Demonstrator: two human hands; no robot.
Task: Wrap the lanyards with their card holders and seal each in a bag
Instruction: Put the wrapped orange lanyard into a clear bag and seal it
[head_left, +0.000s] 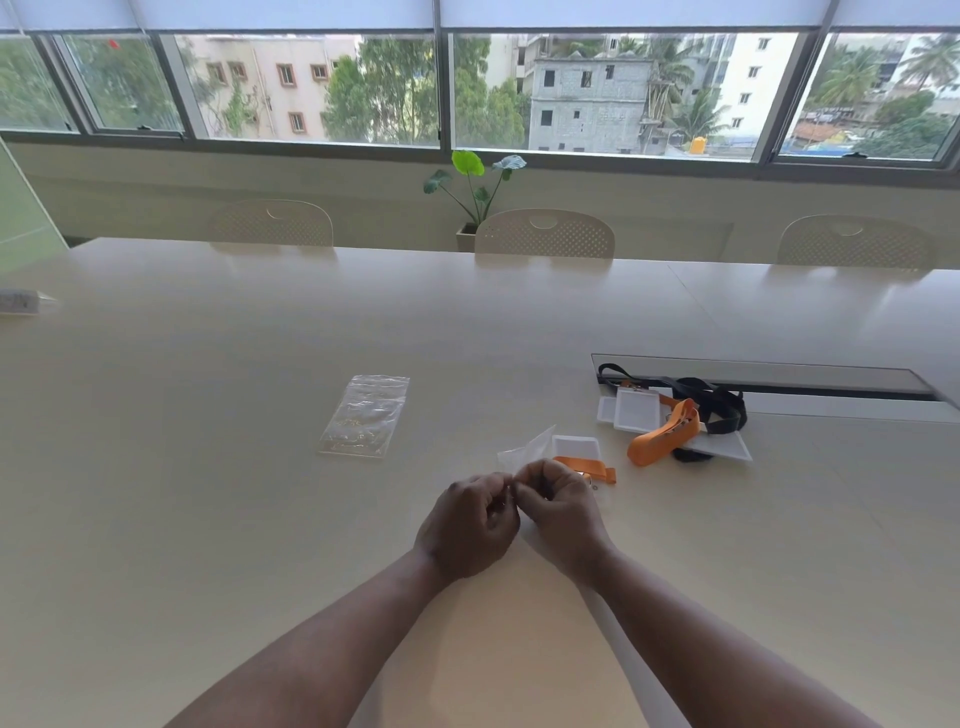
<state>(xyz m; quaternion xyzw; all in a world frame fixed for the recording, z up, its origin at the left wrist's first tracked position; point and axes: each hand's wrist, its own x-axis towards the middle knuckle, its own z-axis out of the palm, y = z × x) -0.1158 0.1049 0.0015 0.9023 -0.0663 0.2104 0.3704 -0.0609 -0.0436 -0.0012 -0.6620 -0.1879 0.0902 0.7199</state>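
Observation:
My left hand and my right hand meet at the fingertips over the table, both pinching the edge of a clear bag. Inside or under that bag lie a white card holder and an orange lanyard; which of the two I cannot tell. To the right sits a pile with another orange lanyard, a black lanyard and white card holders. A stack of clear zip bags lies to the left.
The long pale table has a cable slot behind the pile. Three white chairs stand at the far side, with a potted plant below the windows. A small white object sits at the left edge.

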